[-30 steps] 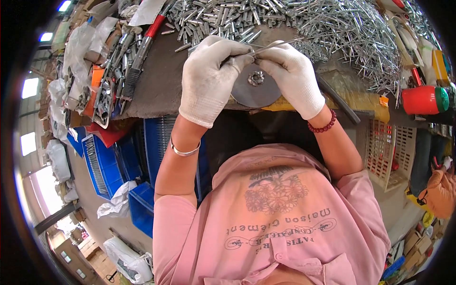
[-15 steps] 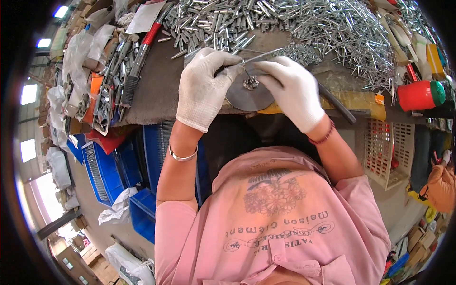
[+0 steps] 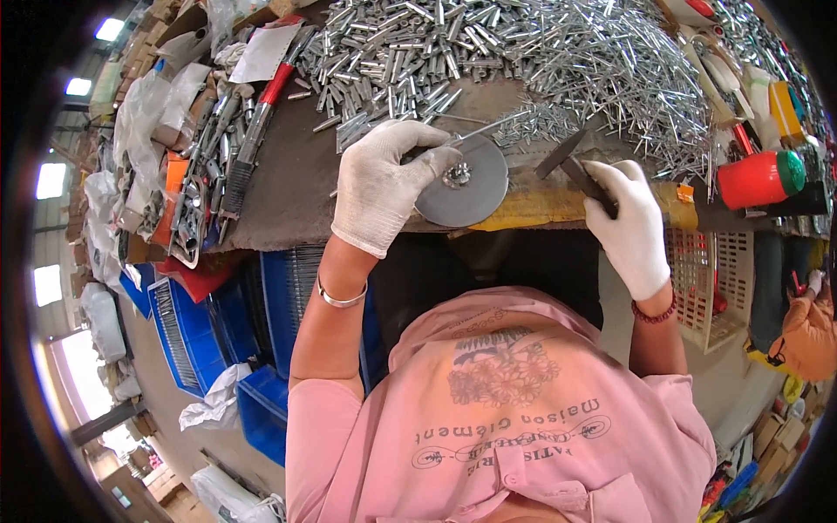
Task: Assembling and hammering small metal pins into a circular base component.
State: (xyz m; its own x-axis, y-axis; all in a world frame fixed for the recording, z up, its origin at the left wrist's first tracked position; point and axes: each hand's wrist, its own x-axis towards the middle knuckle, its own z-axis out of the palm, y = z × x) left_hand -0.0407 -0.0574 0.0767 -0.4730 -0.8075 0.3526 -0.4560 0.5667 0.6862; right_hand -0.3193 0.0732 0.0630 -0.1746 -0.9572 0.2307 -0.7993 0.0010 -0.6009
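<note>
My left hand (image 3: 390, 181), in a white knit glove, pinches a thin metal rod (image 3: 493, 125) that sticks out to the upper right. Beneath its fingertips lies a round grey metal disc (image 3: 475, 199) with a small cluster of shiny bits (image 3: 457, 175) at its middle. Farther right, my right hand (image 3: 629, 225), gloved too, is closed around the dark handle of a hammer (image 3: 586, 177). The hammer's head is up and to the left of that hand, beside the disc and apart from it.
Heaps of metal sleeves (image 3: 384, 57) and thin pins (image 3: 645, 65) cover the bench's far side. Tools, one with a red handle (image 3: 277, 83), lie at left. A red jar (image 3: 757, 179) stands at right. Blue bins (image 3: 261, 401) and a cream crate (image 3: 711, 279) sit below.
My right hand has left the rod and moved right and nearer, and now holds the hammer raised. My left hand still grips the rod, slightly nearer to me.
</note>
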